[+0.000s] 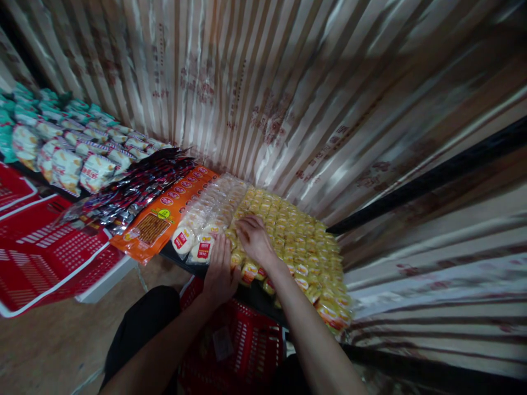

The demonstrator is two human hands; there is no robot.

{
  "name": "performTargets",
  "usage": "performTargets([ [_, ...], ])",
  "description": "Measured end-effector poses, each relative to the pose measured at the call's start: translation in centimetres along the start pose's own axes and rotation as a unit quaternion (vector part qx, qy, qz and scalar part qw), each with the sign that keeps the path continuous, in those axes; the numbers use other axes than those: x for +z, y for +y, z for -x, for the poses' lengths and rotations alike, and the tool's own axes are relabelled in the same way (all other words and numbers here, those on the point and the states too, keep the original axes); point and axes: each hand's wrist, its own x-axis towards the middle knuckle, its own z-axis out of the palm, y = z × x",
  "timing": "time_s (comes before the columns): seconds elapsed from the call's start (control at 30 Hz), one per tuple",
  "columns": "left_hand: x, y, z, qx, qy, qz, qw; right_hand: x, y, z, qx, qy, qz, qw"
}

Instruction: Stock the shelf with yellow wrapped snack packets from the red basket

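My left hand (221, 274) lies with its fingers stretched out along the front end of the white round packets (203, 247), which stand in clear-wrapped rows with red labels. My right hand (256, 237) reaches over the yellow packets (294, 236), its bent fingers resting where the white rows meet the yellow ones. The fingertips are partly hidden, and no packet is seen lifted in them. Many yellow packets are lined up in close rows on a dark shelf (255, 299). A gap shows at the front of these rows, below my right wrist.
Left of the white rows lie an orange snack bag (152, 227), dark red-and-black packets (144, 184), and white (66, 164) and green bags (24, 107). Red baskets (45, 247) stand below. Behind hangs a patterned plastic curtain (263, 99); a black bar (428, 173) slopes at right.
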Motion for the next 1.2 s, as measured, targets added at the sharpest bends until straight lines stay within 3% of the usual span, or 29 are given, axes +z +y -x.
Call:
performTargets([
  [0.17, -0.1, -0.2, 0.1, -0.005, 0.021, 0.039, 0.999, -1.4, 0.6, 1.7, 0.016, 0.014, 0.015, 1.0],
  [0.3, 0.4, -0.6, 0.0, -0.055, 0.04, 0.065, 0.996, -2.0, 0.2, 2.5, 0.022, 0.015, 0.044, 0.999],
  [0.57, 0.8, -0.7, 0.5, -0.033, 0.119, 0.055, 0.991, -1.8, -0.6, 2.5, 0.078, -0.028, 0.142, 0.986],
  [0.73, 0.8, -0.4, 0.6, -0.026, 0.111, 0.016, 0.993, -1.3, -0.8, 2.0, 0.106, -0.042, 0.16, 0.98],
  [0.97, 0.5, -0.3, 0.6, -0.02, 0.118, 0.013, 0.993, -2.6, -2.0, 3.4, 0.093, 0.024, 0.119, 0.988],
  [1.2, -0.7, -0.1, 2.1, -0.004, 0.104, 0.002, 0.995, -2.3, -3.4, 4.4, 0.077, -0.017, 0.157, 0.984],
])
